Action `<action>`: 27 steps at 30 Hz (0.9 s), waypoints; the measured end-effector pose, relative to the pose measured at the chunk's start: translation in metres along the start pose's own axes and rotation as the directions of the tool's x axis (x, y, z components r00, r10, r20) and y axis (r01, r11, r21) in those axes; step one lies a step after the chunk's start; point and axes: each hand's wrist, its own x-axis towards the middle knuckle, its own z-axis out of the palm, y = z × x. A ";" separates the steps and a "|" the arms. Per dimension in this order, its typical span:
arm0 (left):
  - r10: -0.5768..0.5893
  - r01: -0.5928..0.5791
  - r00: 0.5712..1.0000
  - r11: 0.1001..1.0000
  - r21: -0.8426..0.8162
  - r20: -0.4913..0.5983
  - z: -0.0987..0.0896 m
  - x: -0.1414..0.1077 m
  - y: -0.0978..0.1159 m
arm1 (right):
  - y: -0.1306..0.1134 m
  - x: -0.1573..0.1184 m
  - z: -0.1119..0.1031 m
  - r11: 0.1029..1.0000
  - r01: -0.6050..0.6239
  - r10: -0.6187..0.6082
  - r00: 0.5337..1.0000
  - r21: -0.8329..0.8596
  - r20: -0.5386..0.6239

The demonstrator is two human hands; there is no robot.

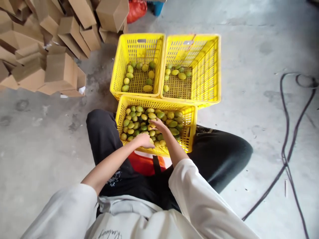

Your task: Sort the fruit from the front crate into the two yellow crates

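The nearest yellow crate (193, 129) stands between my knees, holding many green and yellow lemons (131, 125). My left hand (145, 140) is low over its near side, fingers curled round a yellow lemon that shows only partly at the fingertips. Farther in and slightly to the right, my right hand (158, 124) reaches down into the pile. Its thumb and fingers close about another yellow lemon (151, 127), partly hidden by the hand. Lemons lie close around both hands.
Two more yellow crates, one at far left (116, 71) and one at far right (216, 68), each hold several lemons. Cardboard boxes (61, 71) are heaped at upper left. A black cable (284, 162) lies on the floor at right. Something red (142, 164) is beneath me.
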 end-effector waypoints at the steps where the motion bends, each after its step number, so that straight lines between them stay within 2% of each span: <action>1: 0.029 -0.029 0.999 1.000 -0.008 -0.028 0.000 -0.006 0.002 | -0.009 -0.005 -0.004 0.999 0.007 -0.007 1.000 0.054 -0.004; 2: 0.047 -0.048 0.997 0.998 -0.028 -0.054 0.000 -0.011 0.001 | -0.018 -0.011 -0.007 0.994 0.019 -0.019 1.000 0.106 -0.003; 4: 0.026 -0.049 0.993 0.976 -0.210 -0.112 0.003 -0.020 -0.003 | -0.034 -0.025 -0.015 0.980 0.048 -0.051 0.999 0.191 0.014; 5: -0.016 -0.039 0.989 0.928 -0.372 -0.144 0.005 -0.023 -0.006 | -0.041 -0.034 -0.018 0.972 0.065 -0.073 0.997 0.226 0.026; 6: -0.066 -0.038 0.983 0.841 -0.540 -0.172 0.007 -0.024 -0.010 | -0.047 -0.043 -0.021 0.962 0.085 -0.098 0.995 0.257 0.036; 8: -0.122 -0.074 0.970 0.674 -0.735 -0.210 0.006 -0.025 -0.015 | -0.054 -0.062 -0.026 0.942 0.127 -0.151 0.987 0.312 0.052; 13: -0.119 -0.167 0.968 0.350 -0.922 -0.220 -0.013 -0.020 -0.016 | -0.057 -0.098 -0.025 0.895 0.208 -0.256 0.964 0.396 0.072; 16: -0.170 -0.164 0.965 0.215 -0.963 -0.202 -0.019 -0.016 -0.014 | -0.050 -0.107 -0.022 0.896 0.232 -0.258 0.966 0.378 0.019; 19: -0.282 -0.114 0.947 0.162 -0.980 -0.157 -0.017 -0.011 -0.013 | -0.039 -0.107 -0.021 0.924 0.222 -0.212 0.975 0.311 -0.067; 22: -0.355 -0.062 0.928 0.148 -0.987 -0.112 -0.012 -0.004 -0.013 | -0.026 -0.104 -0.022 0.959 0.180 -0.154 0.980 0.219 -0.128; 24: -0.369 -0.054 0.922 0.175 -0.983 -0.116 -0.011 0.000 -0.014 | -0.018 -0.103 -0.020 0.975 0.164 -0.141 0.978 0.148 -0.151; 27: -0.361 -0.049 0.919 0.288 -0.956 -0.156 -0.011 0.003 -0.015 | -0.010 -0.103 -0.019 0.986 0.167 -0.161 0.969 0.016 -0.187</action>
